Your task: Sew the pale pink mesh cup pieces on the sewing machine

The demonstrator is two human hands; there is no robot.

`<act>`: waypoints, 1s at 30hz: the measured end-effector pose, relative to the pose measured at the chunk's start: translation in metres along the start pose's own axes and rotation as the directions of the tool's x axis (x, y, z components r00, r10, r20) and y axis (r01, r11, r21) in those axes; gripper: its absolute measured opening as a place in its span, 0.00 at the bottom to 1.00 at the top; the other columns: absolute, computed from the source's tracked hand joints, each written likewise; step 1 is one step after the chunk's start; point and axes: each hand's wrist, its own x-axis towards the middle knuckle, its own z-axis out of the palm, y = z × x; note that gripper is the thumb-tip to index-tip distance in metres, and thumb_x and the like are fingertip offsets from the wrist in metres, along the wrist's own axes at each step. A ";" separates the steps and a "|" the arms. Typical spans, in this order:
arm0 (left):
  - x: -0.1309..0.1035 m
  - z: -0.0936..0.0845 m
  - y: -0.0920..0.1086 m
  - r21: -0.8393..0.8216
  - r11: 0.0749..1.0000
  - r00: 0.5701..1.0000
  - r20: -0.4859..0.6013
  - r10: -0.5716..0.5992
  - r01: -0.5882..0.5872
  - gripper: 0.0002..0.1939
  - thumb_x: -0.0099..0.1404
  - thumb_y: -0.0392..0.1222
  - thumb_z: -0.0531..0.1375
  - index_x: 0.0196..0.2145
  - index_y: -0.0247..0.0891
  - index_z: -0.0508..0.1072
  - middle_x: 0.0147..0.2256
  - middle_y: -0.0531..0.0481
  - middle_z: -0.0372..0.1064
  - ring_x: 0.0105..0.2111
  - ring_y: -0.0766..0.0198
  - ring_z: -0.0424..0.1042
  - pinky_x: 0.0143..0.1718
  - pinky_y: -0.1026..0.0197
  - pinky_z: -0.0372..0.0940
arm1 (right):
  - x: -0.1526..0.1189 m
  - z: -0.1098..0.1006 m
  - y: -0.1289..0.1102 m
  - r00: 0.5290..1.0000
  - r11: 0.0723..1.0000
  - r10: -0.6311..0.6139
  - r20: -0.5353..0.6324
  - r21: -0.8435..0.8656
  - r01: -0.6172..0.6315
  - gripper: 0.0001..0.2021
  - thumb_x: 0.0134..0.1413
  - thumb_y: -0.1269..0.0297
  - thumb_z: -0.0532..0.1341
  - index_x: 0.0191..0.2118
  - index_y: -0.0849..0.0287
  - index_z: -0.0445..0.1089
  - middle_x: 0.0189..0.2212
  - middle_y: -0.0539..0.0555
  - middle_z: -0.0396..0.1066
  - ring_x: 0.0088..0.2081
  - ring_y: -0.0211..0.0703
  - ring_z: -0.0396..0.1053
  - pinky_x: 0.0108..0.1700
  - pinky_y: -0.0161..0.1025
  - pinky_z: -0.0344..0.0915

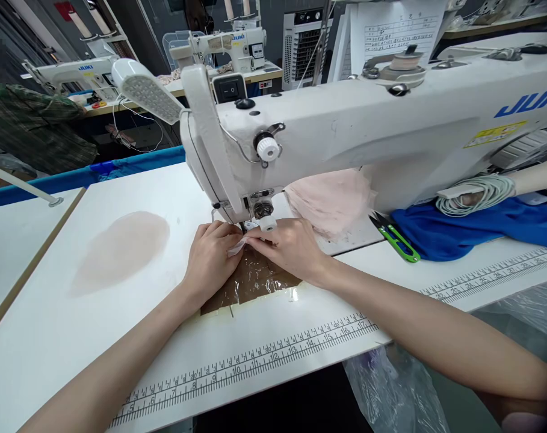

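Just under the needle area of a white sewing machine point(327, 132), a small piece of thin, pale sheer fabric point(237, 246) is pinched between my two hands. My left hand point(214, 255) grips it from the left with curled fingers. From the right, my right hand point(293, 246) pinches its edge with thumb and forefinger beside the presser foot. Both hands hide part of the fabric and the needle plate. Below them, a shiny brown taped patch point(255, 279) covers the tabletop.
A sheer pink oval piece point(124, 249) lies flat on the left. Behind my right hand rests a pink fabric pile point(331, 201). Green-handled thread snips point(398, 239) touch blue cloth point(472, 225). A printed ruler point(273, 361) runs along the front edge. Another person point(33, 126) is at far left.
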 end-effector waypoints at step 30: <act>-0.036 -0.013 0.007 0.196 0.910 0.926 -0.022 0.378 -0.367 0.14 0.68 0.33 0.54 0.50 0.34 0.71 0.47 0.44 0.74 0.51 0.54 0.71 0.54 0.47 0.64 | -0.021 -0.011 -0.010 0.899 0.889 -0.408 0.160 -0.152 0.431 0.13 0.60 0.79 0.53 0.36 0.64 0.75 0.37 0.57 0.77 0.42 0.43 0.73 0.52 0.42 0.65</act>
